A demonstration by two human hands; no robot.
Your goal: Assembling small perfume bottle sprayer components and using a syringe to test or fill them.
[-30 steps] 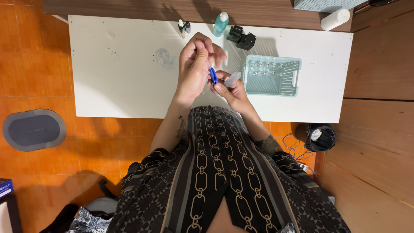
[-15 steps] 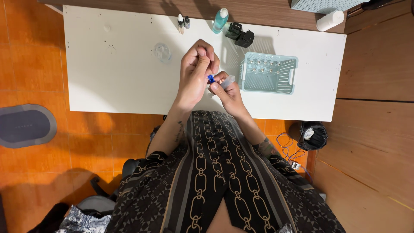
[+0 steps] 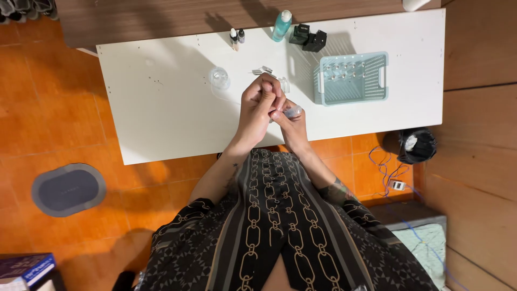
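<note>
L hand [image 3: 258,108] was curled shut over the top of a small clear vial [image 3: 292,112], hiding most of it; R hand [image 3: 290,123] gripped the vial from below, above the white table [image 3: 161,118] edge. Light-blue basket [image 3: 351,78] sat just right w/ small items inside. Teal bottle [image 3: 281,26], two black blocks [image 3: 308,37], dropper bottles [image 3: 237,36] stood along far edge.

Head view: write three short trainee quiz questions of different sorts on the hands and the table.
1. True or false: both hands meet over the white table, with the left hand and right hand on a small clear vial.
2. Which lies nearest the right hand? A) grey mat B) light blue basket C) black bin
3. Fill in: the teal bottle stands at the table's ____ edge.

Key: 1 true; 2 B; 3 far.
</note>
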